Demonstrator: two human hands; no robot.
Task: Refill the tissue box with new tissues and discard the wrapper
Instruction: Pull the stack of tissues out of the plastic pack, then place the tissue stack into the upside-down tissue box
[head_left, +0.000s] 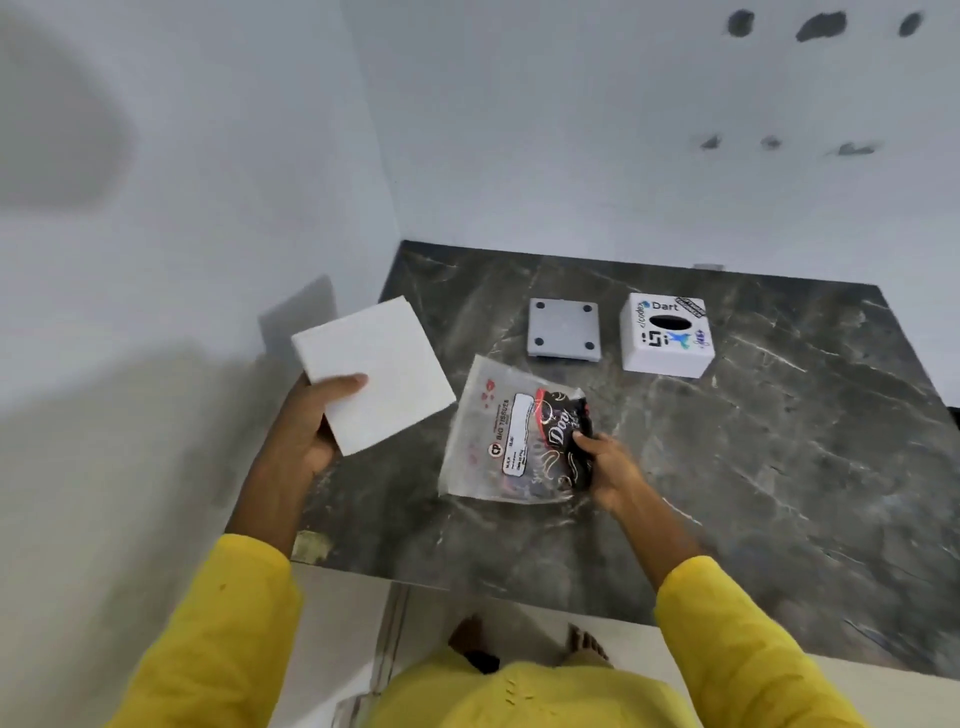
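My left hand (317, 415) holds a square white stack of tissues (376, 371) above the counter's left edge, thumb on top. My right hand (605, 465) grips the right end of the clear plastic wrapper (511, 441), which has red, white and black print and lies mostly flat on the dark marble counter (753, 441). The white tissue box (667, 335), covered in stickers with an oval slot on top, stands at the back right. Its grey base plate (564, 328) with four round feet lies just left of it, feet up.
White walls close off the counter on the left and at the back. The counter's front edge runs across below my arms, with a pale floor and my bare feet (524, 644) beneath. My sleeves are yellow.
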